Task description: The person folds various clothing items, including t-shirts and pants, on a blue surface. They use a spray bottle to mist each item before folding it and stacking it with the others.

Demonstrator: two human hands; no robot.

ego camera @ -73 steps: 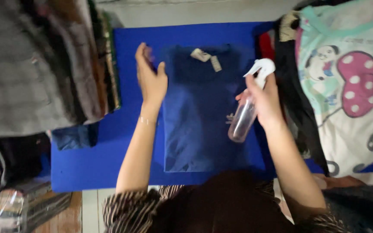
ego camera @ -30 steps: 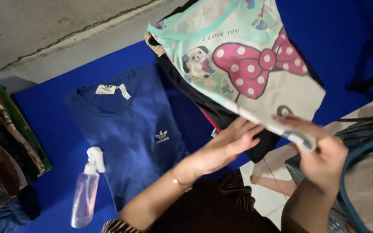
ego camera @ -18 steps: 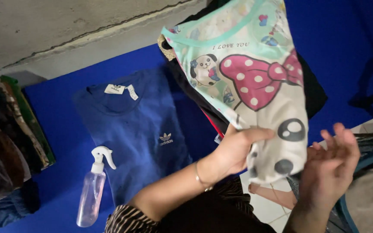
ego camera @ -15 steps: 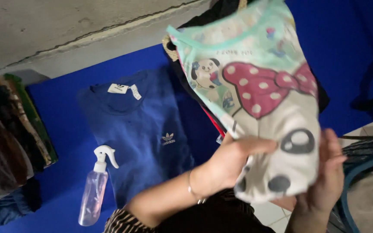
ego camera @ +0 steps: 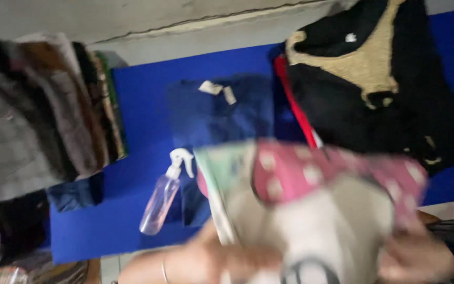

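Both hands are closed on a pale cartoon-print garment with a pink polka-dot bow [ego camera: 316, 210], which is held up, blurred, at the lower centre of the frame: the left hand [ego camera: 237, 260] grips its lower left part and the right hand [ego camera: 419, 257] its lower right. Behind it, a folded navy T-shirt [ego camera: 222, 113] is spread on a blue mat [ego camera: 143, 94], with a clear spray bottle [ego camera: 164, 192] laid at its left edge. A black garment with tan lining [ego camera: 374, 89] lies at upper right, and stacked folded clothes [ego camera: 43, 115] at left.
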